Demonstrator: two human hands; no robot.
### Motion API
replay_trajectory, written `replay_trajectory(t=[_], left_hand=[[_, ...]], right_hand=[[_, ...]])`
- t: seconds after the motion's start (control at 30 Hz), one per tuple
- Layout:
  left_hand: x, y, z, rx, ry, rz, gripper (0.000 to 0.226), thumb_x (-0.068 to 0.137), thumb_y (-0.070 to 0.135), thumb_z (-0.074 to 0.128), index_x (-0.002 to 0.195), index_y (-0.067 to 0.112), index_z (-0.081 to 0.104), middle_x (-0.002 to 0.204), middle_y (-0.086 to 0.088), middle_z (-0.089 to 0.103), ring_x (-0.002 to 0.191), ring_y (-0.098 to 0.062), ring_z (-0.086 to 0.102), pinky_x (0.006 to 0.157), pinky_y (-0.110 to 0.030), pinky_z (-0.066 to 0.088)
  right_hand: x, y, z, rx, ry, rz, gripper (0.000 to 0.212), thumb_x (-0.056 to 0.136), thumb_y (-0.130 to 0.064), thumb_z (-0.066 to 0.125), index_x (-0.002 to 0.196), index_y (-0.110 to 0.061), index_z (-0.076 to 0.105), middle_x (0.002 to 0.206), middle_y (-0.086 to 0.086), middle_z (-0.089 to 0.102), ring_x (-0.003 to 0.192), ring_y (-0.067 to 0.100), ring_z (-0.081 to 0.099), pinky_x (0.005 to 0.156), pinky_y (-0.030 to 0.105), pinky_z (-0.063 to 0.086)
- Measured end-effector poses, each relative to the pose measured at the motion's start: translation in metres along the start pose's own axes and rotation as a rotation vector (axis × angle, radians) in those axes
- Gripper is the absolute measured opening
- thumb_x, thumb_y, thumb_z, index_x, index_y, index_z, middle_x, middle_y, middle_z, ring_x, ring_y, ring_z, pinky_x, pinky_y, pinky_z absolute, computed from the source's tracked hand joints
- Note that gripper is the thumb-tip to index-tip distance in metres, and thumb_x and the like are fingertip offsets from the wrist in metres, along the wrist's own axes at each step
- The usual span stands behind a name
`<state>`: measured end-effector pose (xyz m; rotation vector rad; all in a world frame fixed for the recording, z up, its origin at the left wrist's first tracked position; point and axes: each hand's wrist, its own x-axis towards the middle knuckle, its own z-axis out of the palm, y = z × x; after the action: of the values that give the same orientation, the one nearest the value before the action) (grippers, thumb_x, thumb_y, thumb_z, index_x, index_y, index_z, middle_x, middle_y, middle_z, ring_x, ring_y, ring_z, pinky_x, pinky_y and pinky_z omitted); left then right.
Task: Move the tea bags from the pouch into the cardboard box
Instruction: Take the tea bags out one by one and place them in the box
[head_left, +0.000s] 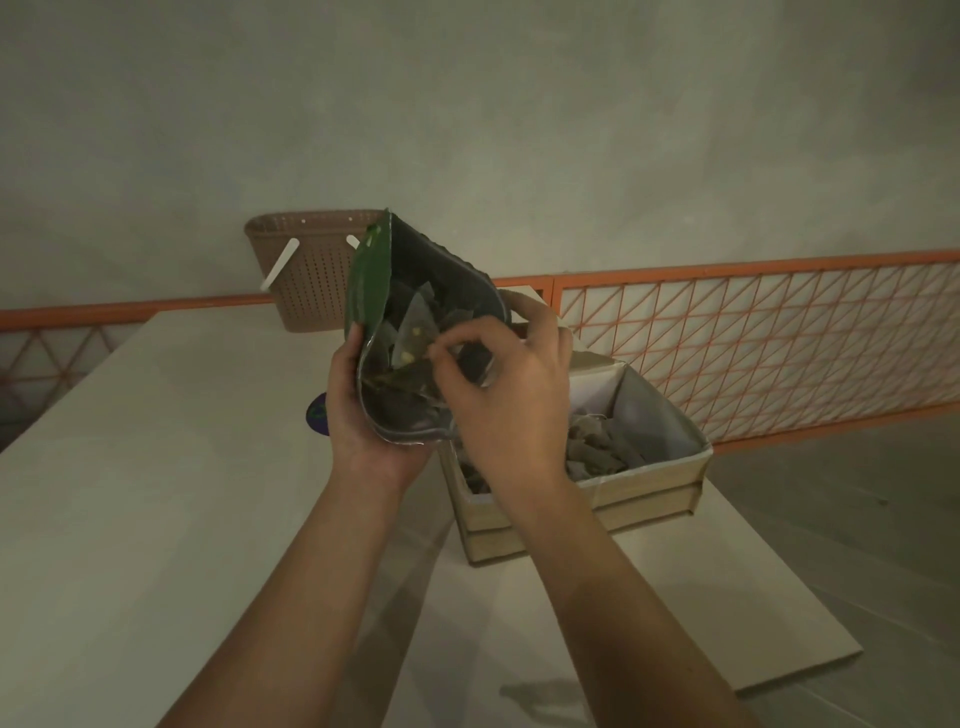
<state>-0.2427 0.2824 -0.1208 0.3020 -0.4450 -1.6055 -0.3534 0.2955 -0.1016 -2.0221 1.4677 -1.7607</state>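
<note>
The left hand holds the green pouch up over the tabletop, its fingers curled round the pouch's bottom and side. The right hand reaches into the open pouch, and its fingers pinch a tea bag inside. The cardboard box sits just beside the hands, with more tea bags in it.

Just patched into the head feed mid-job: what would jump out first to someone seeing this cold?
The green pouch, held open at centre frame by the left hand, shows pale pyramid tea bags inside, and the right hand reaches into its mouth with curled fingers. Just right of and below it sits the open cardboard box, already holding a heap of tea bags. Behind, a brown perforated basket stands before an orange mesh rail.
</note>
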Motion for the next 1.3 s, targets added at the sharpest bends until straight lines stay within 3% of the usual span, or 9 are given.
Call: replay_trajectory(t=[0.07,0.17,0.37,0.53,0.73,0.93,1.1,1.2,1.3], left_hand=[[0.002,0.000,0.002,-0.006,-0.034,0.024,0.057,0.100,0.054,0.043,0.142,0.019,0.058,0.127,-0.012,0.069,0.106,-0.031,0.071,0.086,-0.040,0.060],[0.008,0.002,0.002,-0.050,-0.093,0.045,0.052,0.102,0.051,0.041,0.141,0.020,0.058,0.131,-0.011,0.067,0.111,-0.033,0.070,0.089,-0.044,0.059],[0.011,0.002,0.006,-0.122,-0.163,0.037,0.053,0.104,0.048,0.041,0.113,0.011,0.078,0.124,-0.016,0.071,0.108,-0.039,0.071,0.096,-0.050,0.057],[0.012,-0.001,0.007,-0.125,-0.186,0.005,0.056,0.105,0.049,0.040,0.113,0.009,0.077,0.125,-0.017,0.070,0.111,-0.039,0.069,0.097,-0.048,0.057],[0.012,-0.010,0.008,-0.053,-0.125,0.024,0.055,0.103,0.051,0.039,0.108,0.014,0.080,0.124,-0.012,0.071,0.106,-0.034,0.072,0.088,-0.043,0.061],[0.014,-0.014,0.008,-0.001,-0.086,0.040,0.055,0.102,0.052,0.038,0.109,0.017,0.080,0.126,-0.009,0.070,0.109,-0.032,0.071,0.097,-0.043,0.055],[0.014,-0.014,0.007,-0.011,-0.078,0.044,0.053,0.102,0.052,0.040,0.109,0.017,0.080,0.127,-0.010,0.069,0.107,-0.032,0.071,0.094,-0.042,0.058],[0.012,-0.012,0.006,-0.028,-0.059,0.021,0.053,0.101,0.052,0.042,0.108,0.015,0.080,0.126,-0.011,0.070,0.107,-0.034,0.071,0.095,-0.043,0.056],[0.011,-0.010,0.005,-0.022,-0.050,0.008,0.056,0.102,0.054,0.040,0.108,0.014,0.080,0.122,-0.011,0.071,0.105,-0.034,0.072,0.094,-0.043,0.056]], right_hand=[[0.001,0.001,-0.014,0.144,0.013,0.039,0.008,0.081,-0.029,0.074,0.087,-0.028,0.070,0.126,-0.003,0.053,0.124,0.012,0.042,0.096,0.010,0.033],[0.005,0.000,-0.041,0.382,0.046,0.153,0.007,0.084,-0.021,0.072,0.083,-0.026,0.066,0.105,-0.012,0.064,0.108,0.007,0.057,0.091,0.025,0.047],[0.023,0.026,-0.082,0.638,0.159,0.290,0.011,0.086,-0.016,0.068,0.083,-0.013,0.058,0.089,0.018,0.067,0.081,0.031,0.069,0.070,0.030,0.056],[0.029,0.070,-0.092,0.344,-0.008,0.366,0.008,0.086,-0.010,0.069,0.085,-0.013,0.062,0.083,0.005,0.069,0.079,0.025,0.069,0.068,0.032,0.057],[0.018,0.107,-0.089,-0.099,-0.202,0.330,0.010,0.087,-0.011,0.069,0.093,-0.019,0.068,0.086,-0.005,0.067,0.073,0.004,0.058,0.054,0.007,0.041],[0.009,0.108,-0.087,-0.336,-0.410,0.248,0.013,0.093,-0.029,0.063,0.095,-0.022,0.073,0.084,-0.005,0.068,0.074,0.012,0.062,0.062,0.025,0.050],[0.011,0.102,-0.086,-0.496,-0.805,0.352,0.033,0.098,-0.046,0.050,0.093,-0.019,0.069,0.069,-0.009,0.057,0.065,0.005,0.053,0.070,0.024,0.043],[0.013,0.093,-0.085,-0.475,-0.638,0.209,0.022,0.097,-0.043,0.051,0.091,-0.028,0.065,0.083,-0.009,0.063,0.084,0.009,0.059,0.098,0.040,0.042],[0.010,0.060,-0.078,-0.086,-0.285,0.151,0.006,0.092,-0.032,0.062,0.094,-0.029,0.066,0.109,-0.008,0.054,0.102,0.010,0.055,0.091,0.028,0.045]])
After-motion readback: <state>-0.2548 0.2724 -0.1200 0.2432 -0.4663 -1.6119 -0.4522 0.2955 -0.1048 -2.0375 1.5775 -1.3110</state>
